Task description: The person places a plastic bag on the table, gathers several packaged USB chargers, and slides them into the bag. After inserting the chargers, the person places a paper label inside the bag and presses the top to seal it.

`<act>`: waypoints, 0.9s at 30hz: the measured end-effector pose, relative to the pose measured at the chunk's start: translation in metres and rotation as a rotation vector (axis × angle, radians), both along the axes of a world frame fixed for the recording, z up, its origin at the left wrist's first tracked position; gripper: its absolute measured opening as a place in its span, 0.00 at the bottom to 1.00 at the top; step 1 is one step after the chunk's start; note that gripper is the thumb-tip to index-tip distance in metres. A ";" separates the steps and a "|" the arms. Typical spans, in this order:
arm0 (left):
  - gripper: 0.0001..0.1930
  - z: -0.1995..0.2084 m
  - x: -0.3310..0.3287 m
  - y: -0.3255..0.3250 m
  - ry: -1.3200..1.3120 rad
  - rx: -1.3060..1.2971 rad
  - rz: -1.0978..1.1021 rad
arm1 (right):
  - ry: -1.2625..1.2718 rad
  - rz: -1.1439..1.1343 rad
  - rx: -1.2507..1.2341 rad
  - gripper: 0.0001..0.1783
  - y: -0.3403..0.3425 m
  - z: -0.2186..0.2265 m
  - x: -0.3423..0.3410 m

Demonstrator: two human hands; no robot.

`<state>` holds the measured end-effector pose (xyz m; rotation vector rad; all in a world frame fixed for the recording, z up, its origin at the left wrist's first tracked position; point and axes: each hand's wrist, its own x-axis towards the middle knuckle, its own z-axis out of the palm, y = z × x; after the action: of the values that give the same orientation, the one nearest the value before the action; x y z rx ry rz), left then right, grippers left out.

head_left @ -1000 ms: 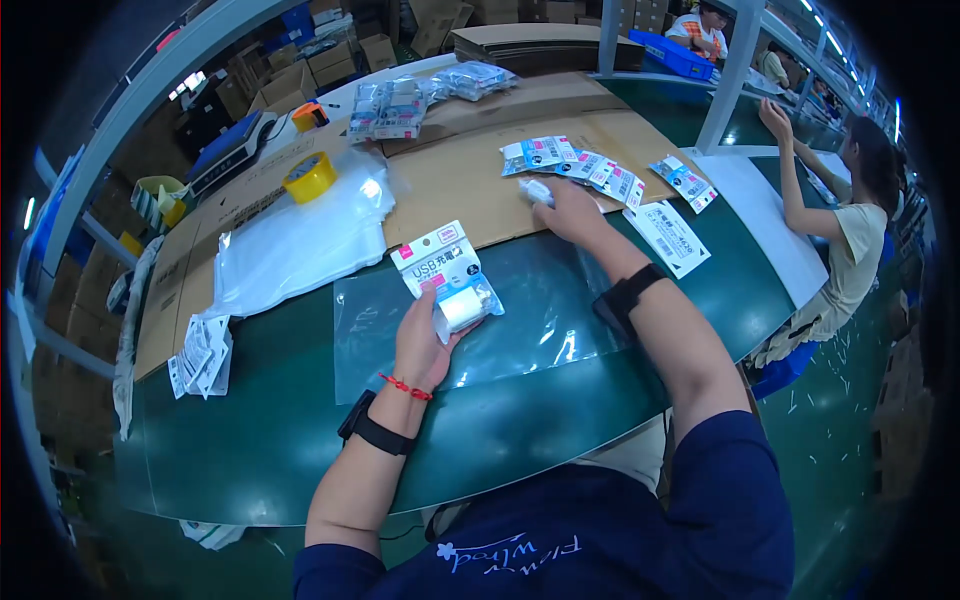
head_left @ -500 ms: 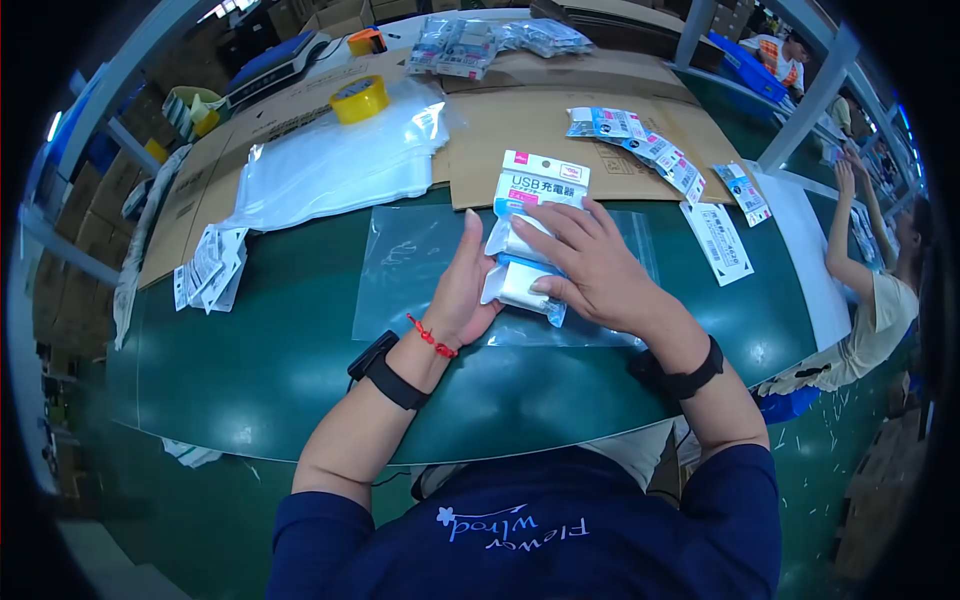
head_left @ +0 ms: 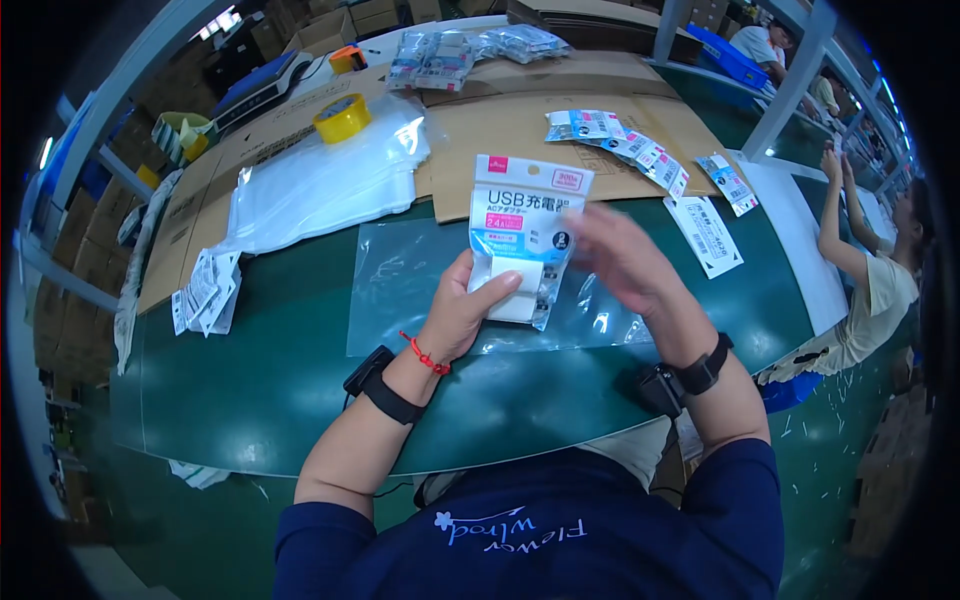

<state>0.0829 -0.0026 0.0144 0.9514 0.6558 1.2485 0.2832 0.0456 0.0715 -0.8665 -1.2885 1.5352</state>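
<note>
My left hand (head_left: 466,306) grips the lower part of a packaged USB charger (head_left: 525,222), with its thumb across the front. The pack is a clear pouch with a white, blue and pink card and a white block-shaped charger at the bottom. It is held upright, face toward me; whether more packs lie behind it I cannot tell. Close by its right edge is my right hand (head_left: 630,262), its fingers smeared by motion. Beneath both hands a clear plastic bag (head_left: 385,290) lies flat on the green table (head_left: 270,380).
Several more charger packs (head_left: 640,155) lie on cardboard (head_left: 500,125) at right, near a white label (head_left: 705,236). Yellow tape (head_left: 342,118) rests on clear bags (head_left: 325,175). White labels (head_left: 208,292) sit at left, bundled packs (head_left: 432,60) at the back. A co-worker (head_left: 868,290) is at right.
My right hand has come off the front of the pack and moved to the right. The pack now stands more upright, with my left thumb moved onto its front.
</note>
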 end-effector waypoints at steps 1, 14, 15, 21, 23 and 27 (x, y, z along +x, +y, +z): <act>0.22 -0.002 0.001 0.000 0.050 0.042 0.035 | -0.046 0.105 -0.032 0.23 0.001 -0.005 0.001; 0.23 0.026 -0.013 0.004 -0.563 -0.319 -0.270 | -0.769 0.243 1.346 0.30 -0.016 -0.017 -0.012; 0.23 0.031 -0.014 0.001 -0.541 -0.333 -0.274 | -0.766 0.286 1.329 0.31 -0.018 -0.017 -0.012; 0.20 -0.011 -0.023 0.015 -0.407 -0.336 -0.133 | -0.860 0.431 1.274 0.33 -0.007 -0.008 -0.014; 0.20 -0.019 -0.023 0.019 -0.360 -0.295 0.012 | -0.701 0.395 1.106 0.34 0.018 -0.006 -0.016; 0.20 -0.015 -0.018 0.015 -0.215 -0.224 0.130 | -0.622 -0.129 0.785 0.32 0.102 -0.002 -0.031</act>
<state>0.0647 0.0124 -0.0001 0.5879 0.6784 1.3385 0.2520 0.1471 0.0694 -0.8861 -2.0280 0.5409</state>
